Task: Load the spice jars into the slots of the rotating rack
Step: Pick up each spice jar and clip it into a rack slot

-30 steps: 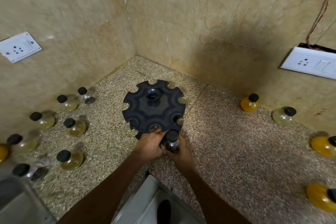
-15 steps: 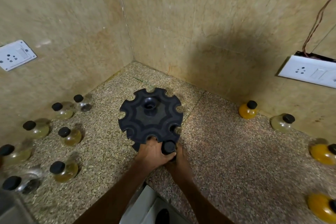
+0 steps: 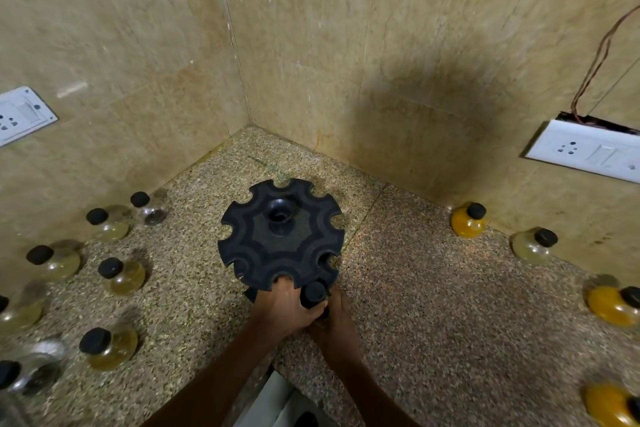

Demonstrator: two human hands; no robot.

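A black rotating rack [image 3: 280, 236] with notched slots round its rim stands on the stone counter near the corner. At its near edge a spice jar with a black cap [image 3: 314, 292] sits partly in a slot, its body hidden by my hands. My left hand [image 3: 284, 307] wraps round the jar from the left, fingers reaching under the rack's rim. My right hand [image 3: 337, 317] grips the jar from the right and below.
Several black-capped jars of pale yellow and clear contents [image 3: 119, 276] stand on the counter at left. Orange and pale jars [image 3: 468, 220] line the right wall. Wall sockets [image 3: 585, 151] sit on both walls. The counter's front edge [image 3: 277, 366] lies just below my wrists.
Both hands have carried the jar forward from in front of the rack into a near-edge slot. The camera has tilted, so the rack sits lower in view.
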